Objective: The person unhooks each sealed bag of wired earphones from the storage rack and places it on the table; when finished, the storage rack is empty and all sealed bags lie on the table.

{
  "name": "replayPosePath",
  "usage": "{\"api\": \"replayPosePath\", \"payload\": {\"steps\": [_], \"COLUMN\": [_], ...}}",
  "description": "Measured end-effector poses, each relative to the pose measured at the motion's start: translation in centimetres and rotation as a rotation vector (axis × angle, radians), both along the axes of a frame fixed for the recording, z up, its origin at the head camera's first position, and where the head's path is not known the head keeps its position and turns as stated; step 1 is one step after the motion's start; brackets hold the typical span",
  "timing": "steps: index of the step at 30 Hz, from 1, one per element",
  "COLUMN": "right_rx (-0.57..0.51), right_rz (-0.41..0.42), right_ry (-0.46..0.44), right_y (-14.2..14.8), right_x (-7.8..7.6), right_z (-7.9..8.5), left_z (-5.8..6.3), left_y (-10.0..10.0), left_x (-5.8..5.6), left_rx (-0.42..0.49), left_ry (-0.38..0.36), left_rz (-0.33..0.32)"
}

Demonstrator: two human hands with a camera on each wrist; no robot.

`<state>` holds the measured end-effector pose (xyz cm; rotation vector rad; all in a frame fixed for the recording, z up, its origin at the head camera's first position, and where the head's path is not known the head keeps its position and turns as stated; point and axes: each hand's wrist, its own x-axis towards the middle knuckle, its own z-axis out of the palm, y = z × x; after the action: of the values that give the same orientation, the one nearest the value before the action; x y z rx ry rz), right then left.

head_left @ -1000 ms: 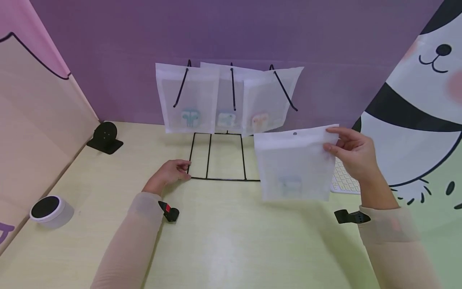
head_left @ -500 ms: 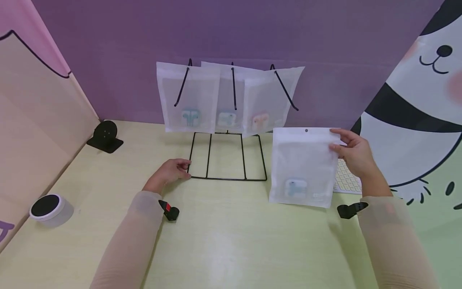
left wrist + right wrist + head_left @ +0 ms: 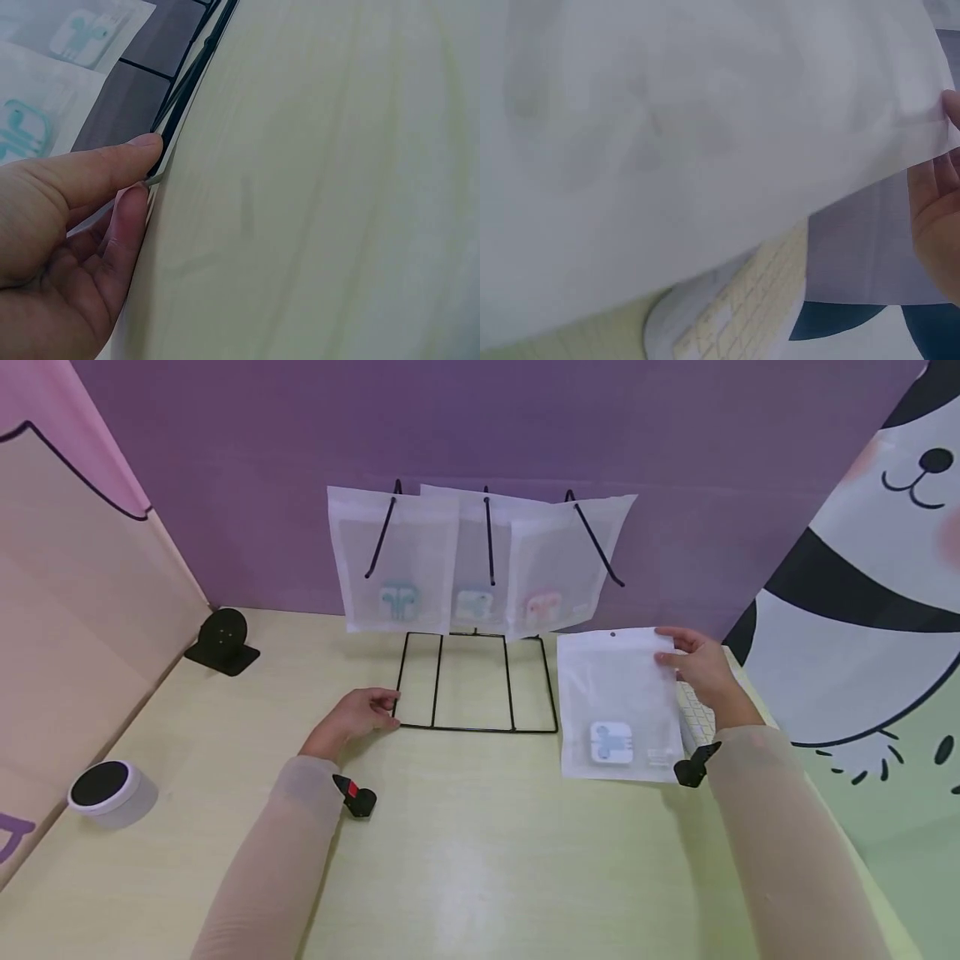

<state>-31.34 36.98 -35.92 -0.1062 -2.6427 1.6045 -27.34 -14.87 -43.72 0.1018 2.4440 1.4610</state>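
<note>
Left hand (image 3: pixel 360 712) pinches the rack (image 3: pixel 513 730), right hand (image 3: pixel 701 666) a white pouch (image 3: pixel 618 693); this apparent positioning step calls next for steadiness.

A pale wood-grain table (image 3: pixel 450 877) is carrying a black wire rack (image 3: pixel 509 685) at twelve o'clock, a black stand (image 3: pixel 224 639) at ten and a white, dark-topped tub (image 3: pixel 118 797) at nine; a partly hidden white keyboard (image 3: pixel 698 715) is lying between two and three.

The right hand (image 3: pixel 699 665) is farther left than before. Its white pouch (image 3: pixel 617 687) now leaves the wire rack (image 3: pixel 472 728)'s front right corner uncovered, and the earphone case (image 3: pixel 611 742) inside shows more sharply.
</note>
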Motion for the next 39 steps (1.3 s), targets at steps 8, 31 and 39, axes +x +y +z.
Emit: {"api": "replayPosePath", "payload": {"steps": [8, 31, 39], "right_rx": [0.100, 0.318, 0.359], "right_rz": [-0.081, -0.131, -0.144], "right_ry": [0.010, 0.016, -0.080], "right_y": [-0.5, -0.9, -1.2], "right_x": [-1.8, -3.2, -3.6], "right_z": [-2.0, -4.7, -4.8], "left_z": [-0.3, -0.4, 0.0], "left_y": [0.2, 0.2, 0.1], "left_x": [0.0, 0.2, 0.3], "left_rx": [0.009, 0.012, 0.005], "left_ry": [-0.005, 0.004, 0.011], "left_rz": [0.003, 0.012, 0.012]}}
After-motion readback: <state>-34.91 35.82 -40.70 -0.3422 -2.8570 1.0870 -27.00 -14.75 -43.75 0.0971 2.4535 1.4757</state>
